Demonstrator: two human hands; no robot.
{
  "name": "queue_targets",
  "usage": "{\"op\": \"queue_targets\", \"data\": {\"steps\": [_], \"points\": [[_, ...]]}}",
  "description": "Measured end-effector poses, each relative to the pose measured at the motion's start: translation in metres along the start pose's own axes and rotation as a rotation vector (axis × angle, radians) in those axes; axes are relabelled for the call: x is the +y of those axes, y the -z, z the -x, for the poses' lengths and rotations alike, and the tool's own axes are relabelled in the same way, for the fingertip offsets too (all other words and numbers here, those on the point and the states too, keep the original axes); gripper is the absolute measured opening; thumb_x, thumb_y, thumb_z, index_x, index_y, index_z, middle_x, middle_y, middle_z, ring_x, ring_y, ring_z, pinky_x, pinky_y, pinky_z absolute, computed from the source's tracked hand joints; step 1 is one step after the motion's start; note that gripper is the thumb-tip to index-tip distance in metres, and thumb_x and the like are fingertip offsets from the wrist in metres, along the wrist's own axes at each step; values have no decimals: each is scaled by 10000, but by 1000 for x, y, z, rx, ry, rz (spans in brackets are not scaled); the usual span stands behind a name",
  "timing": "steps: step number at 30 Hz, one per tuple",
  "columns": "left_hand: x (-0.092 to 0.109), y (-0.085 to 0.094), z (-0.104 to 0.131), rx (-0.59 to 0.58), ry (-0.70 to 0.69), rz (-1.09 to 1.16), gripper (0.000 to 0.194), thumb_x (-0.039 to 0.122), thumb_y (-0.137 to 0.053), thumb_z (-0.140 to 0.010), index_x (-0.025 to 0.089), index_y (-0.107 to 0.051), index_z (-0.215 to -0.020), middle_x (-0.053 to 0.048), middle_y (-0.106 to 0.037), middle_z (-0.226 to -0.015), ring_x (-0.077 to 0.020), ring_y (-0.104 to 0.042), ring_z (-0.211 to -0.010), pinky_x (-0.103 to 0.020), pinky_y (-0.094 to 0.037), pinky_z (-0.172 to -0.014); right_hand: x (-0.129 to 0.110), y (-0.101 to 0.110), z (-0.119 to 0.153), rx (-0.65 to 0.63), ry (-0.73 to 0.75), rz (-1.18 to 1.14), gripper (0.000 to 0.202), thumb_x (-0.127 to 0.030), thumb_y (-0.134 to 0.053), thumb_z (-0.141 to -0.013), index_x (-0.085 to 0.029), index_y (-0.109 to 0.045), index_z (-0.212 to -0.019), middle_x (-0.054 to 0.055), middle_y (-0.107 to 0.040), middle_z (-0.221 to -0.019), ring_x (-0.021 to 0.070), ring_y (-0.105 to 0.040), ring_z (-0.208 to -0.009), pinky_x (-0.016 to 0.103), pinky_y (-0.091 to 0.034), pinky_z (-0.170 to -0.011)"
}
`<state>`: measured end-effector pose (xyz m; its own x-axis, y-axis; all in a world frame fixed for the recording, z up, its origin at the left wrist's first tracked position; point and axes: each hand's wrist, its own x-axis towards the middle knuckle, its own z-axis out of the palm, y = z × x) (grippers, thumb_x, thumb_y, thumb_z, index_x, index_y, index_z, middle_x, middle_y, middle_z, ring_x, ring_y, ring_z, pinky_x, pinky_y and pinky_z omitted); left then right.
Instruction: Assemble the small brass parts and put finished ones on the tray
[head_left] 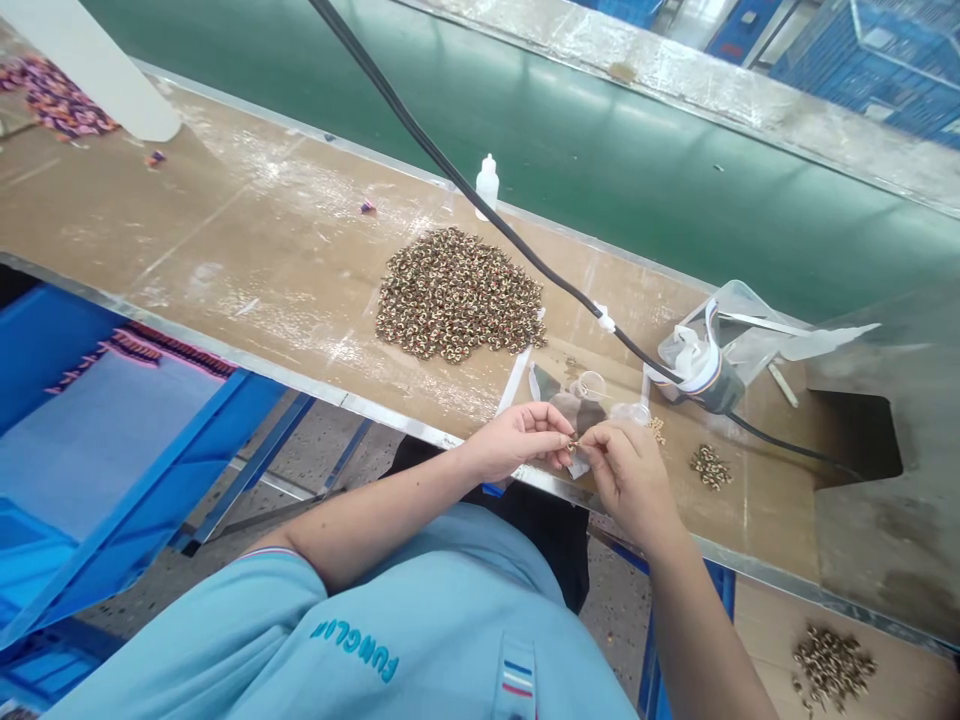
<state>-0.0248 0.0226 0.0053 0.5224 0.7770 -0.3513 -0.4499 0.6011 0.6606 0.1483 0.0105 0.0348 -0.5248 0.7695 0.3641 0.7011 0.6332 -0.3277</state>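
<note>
Both hands meet over the near edge of the workbench (300, 250). My left hand (529, 440) pinches a small gold-and-dark ring-like piece (572, 444) between thumb and fingers. From the other side, the fingertips of my right hand (626, 465) close together at the same piece; whether they grip it or something tiny beside it is hidden. Just beyond the hands lie a clear round cup (591, 385) and a second clear container (630, 412). Tiny tan bits (657, 430) sit by my right hand. A large heap of similar small pieces (457, 295) is farther back.
A white dropper bottle (487, 185) stands behind the heap. A black cable (450, 170) crosses above the bench. Smaller piles lie at right (710, 467) and lower right (832, 665). A plastic tray (750, 310) holds a tape-like roll. A blue bin (150, 520) stands at left.
</note>
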Motion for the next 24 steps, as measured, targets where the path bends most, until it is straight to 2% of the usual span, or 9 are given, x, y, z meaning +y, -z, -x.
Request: {"op": "queue_targets", "data": {"steps": [6,14,19,24], "points": [[1,2,-1,-7,34,-1,400,340,-816,-568,120,-557,-779,-30,-677,-571,-98,-625,-523,-200,-479,-552,-4,1,-2,25,69,116,123,-192,-439,-928,-204,-520,-836,15,-615,-799,140,-531,-750,281,-383,-738],[3,4,0,-26,59,36,436,352,-834,-543,121,-551,-780,-32,-676,-570,-104,-633,-525,-208,-493,-563,-4,-15,6,160,16,56,84,-155,-477,-900,-202,-536,-863,30,-606,-816,146,-549,-776,273,-415,-719],[1,5,-1,-30,52,23,417,339,-827,-564,119,-551,-785,-35,-674,-572,-109,-639,-533,-210,-498,-564,-4,-14,7,141,30,38,92,-143,-476,-897,-199,-545,-879,34,-613,-829,144,-550,-783,272,-430,-723],[0,4,0,-4,31,29,406,335,-825,-564,122,-557,-783,-20,-668,-576,-106,-639,-550,-208,-496,-566,-4,-13,11,153,-19,6,114,-163,-487,-894,-210,-589,-914,32,-623,-841,148,-569,-792,280,-444,-722]]}}
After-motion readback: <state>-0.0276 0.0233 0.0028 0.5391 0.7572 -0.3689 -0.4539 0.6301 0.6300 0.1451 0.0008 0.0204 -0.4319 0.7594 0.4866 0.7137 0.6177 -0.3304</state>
